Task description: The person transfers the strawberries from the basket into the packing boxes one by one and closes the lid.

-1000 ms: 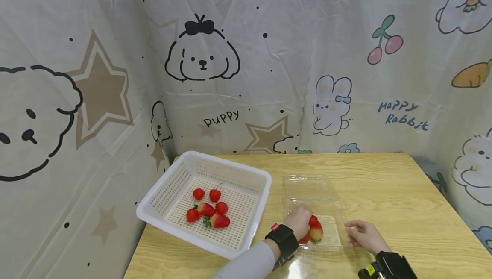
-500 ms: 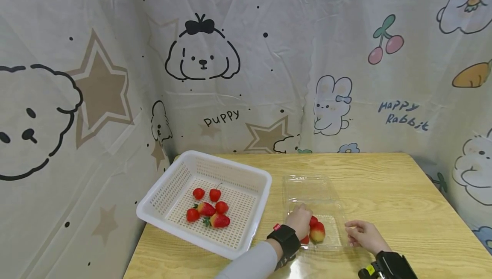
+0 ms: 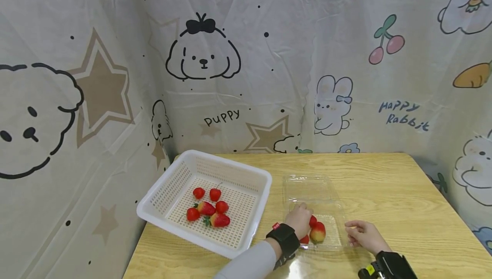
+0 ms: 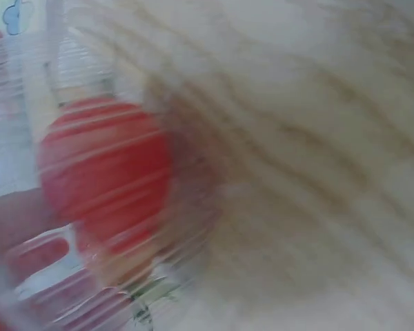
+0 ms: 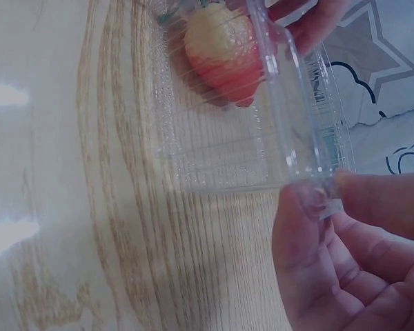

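Observation:
My left hand (image 3: 299, 220) reaches into an open clear plastic clamshell box (image 3: 333, 230), its bent fingers against a red strawberry (image 4: 107, 172) near the side wall. In the left wrist view, that strawberry shows through the ridged plastic, with a pale end and green leaves; the thumb's hold is hidden. Beside the hand lies a red-and-yellow strawberry (image 3: 317, 233), with another red fruit (image 3: 313, 221) partly covered by the fingers. My right hand (image 3: 365, 235) pinches the box's near right corner between thumb and forefinger, plainly seen in the right wrist view.
To the left stands a white perforated basket (image 3: 265, 185) holding several red cherries (image 3: 215, 195) and two strawberries (image 3: 220, 220). The clamshell's lid (image 3: 307, 187) lies folded back toward the rear. Behind the wooden table (image 3: 376, 176) hangs a printed curtain (image 3: 250, 57).
The red-and-yellow strawberry in the box has shifted slightly to the right. My left hand has moved only a little, and my right hand keeps its place at the corner.

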`<control>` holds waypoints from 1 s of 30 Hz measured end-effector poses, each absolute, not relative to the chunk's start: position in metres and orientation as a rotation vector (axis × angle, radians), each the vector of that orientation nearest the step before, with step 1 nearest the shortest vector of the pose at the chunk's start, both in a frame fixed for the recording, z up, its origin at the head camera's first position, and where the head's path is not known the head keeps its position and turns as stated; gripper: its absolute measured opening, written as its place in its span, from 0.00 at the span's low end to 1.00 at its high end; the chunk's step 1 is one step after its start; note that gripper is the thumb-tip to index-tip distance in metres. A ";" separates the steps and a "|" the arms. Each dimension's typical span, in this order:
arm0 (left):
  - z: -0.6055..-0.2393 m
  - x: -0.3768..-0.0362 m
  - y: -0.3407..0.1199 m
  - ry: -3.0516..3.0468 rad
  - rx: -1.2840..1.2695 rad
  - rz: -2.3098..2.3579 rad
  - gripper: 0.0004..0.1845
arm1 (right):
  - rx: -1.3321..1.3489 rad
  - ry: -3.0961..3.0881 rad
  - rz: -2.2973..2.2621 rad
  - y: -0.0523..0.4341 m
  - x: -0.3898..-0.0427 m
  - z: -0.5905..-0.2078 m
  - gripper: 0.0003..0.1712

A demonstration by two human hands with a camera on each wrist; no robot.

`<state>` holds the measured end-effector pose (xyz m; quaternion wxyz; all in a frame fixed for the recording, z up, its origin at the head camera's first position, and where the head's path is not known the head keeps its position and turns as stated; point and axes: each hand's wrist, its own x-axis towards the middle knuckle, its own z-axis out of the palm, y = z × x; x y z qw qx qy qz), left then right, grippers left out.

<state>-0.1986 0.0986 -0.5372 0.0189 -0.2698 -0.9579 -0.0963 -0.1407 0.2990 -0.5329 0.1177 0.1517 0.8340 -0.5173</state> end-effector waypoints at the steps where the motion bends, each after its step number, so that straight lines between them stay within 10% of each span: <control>1: -0.534 -0.199 0.098 -2.970 -0.850 -0.303 0.13 | 0.444 2.441 -1.514 0.299 -0.141 -0.533 0.17; 19: -0.388 -0.231 0.047 -2.579 -0.914 -0.564 0.23 | 0.441 2.424 -1.534 0.300 -0.142 -0.534 0.17; 30: -0.378 -0.277 -0.031 -2.521 -0.619 -0.675 0.24 | 0.451 2.438 -1.502 0.299 -0.141 -0.532 0.16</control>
